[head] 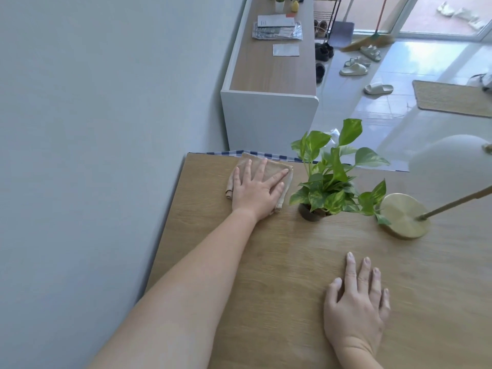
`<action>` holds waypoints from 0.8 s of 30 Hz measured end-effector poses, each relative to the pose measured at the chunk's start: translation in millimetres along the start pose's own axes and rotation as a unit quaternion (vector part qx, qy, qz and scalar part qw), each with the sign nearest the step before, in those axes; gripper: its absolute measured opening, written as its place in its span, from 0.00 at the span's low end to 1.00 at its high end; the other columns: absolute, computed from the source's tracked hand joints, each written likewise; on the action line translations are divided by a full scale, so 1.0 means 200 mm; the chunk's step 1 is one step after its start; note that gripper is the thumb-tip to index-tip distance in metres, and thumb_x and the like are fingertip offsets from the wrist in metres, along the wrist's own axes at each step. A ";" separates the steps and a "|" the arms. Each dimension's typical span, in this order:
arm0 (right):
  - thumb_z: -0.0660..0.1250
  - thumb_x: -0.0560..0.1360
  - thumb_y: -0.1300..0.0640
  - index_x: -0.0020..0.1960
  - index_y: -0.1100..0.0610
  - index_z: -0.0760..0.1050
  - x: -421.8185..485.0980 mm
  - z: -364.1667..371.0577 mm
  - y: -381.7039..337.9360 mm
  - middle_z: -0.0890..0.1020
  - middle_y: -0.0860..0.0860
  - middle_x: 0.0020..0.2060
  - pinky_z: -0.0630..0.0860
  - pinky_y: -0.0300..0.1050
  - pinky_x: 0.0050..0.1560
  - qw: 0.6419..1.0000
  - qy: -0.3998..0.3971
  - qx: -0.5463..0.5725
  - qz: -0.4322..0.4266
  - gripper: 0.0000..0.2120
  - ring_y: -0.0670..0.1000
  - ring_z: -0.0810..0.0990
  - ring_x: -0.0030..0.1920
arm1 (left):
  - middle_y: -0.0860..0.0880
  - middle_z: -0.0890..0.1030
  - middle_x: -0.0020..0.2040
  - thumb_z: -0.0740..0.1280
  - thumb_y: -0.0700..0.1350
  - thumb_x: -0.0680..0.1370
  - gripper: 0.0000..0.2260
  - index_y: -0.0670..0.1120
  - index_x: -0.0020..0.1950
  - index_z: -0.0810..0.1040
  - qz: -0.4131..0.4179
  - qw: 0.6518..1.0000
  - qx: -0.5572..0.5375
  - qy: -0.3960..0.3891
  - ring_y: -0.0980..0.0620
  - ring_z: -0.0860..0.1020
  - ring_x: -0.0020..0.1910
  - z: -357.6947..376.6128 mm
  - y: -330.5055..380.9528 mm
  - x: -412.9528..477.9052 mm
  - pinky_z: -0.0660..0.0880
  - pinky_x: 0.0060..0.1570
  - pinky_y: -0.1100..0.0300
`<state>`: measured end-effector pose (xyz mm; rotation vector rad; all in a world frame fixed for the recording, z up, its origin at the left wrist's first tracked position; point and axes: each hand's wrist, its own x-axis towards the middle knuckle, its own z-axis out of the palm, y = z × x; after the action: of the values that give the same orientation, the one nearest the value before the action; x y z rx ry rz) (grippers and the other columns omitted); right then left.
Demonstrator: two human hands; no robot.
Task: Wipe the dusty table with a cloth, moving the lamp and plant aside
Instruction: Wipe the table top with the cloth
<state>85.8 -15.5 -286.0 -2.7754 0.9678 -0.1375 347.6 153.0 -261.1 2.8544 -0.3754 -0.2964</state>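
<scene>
Careful: plant (332,179) just beside your cloth (274,166).
Your left hand (257,187) presses flat, open-palmed; swiping right might topple it.

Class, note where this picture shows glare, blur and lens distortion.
Head view: daylight glares off the floor tiles; the lamp shade at the right edge is soft and washed out; the wide lens slants the table edges; the plant is sharp.
</scene>
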 end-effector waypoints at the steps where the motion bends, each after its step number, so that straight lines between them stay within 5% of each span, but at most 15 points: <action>1: 0.49 0.81 0.44 0.85 0.43 0.58 0.00 0.01 0.00 0.64 0.51 0.83 0.52 0.58 0.82 1.000 0.001 0.000 0.000 0.31 0.56 0.60 0.83 | 0.54 0.45 0.89 0.42 0.69 0.85 0.22 0.79 0.80 0.49 -0.003 1.000 0.001 -0.001 0.42 0.38 0.87 -0.01 0.00 0.06 0.33 0.81 0.36; 13: 0.50 0.80 0.44 0.85 0.40 0.57 0.03 0.00 0.02 0.62 0.48 0.83 0.50 0.56 0.82 1.000 -0.015 -0.002 0.012 0.32 0.53 0.59 0.83 | 0.53 0.48 0.89 0.43 0.68 0.86 0.24 0.74 0.82 0.52 -0.042 0.999 -0.011 0.021 0.42 0.39 0.87 -0.02 -0.01 0.20 0.34 0.82 0.38; 24: 0.49 0.80 0.44 0.84 0.43 0.61 0.02 -0.02 -0.01 0.63 0.50 0.83 0.51 0.57 0.82 1.000 -0.017 -0.001 0.008 0.32 0.54 0.59 0.83 | 0.57 0.47 0.88 0.44 0.66 0.86 0.23 0.75 0.83 0.48 -0.104 0.994 0.015 0.034 0.46 0.45 0.87 -0.13 -0.61 -0.03 0.38 0.84 0.43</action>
<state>88.9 -18.0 -280.9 -2.7624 0.9808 -0.0866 375.2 275.1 -268.4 2.9273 -0.0696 -0.2315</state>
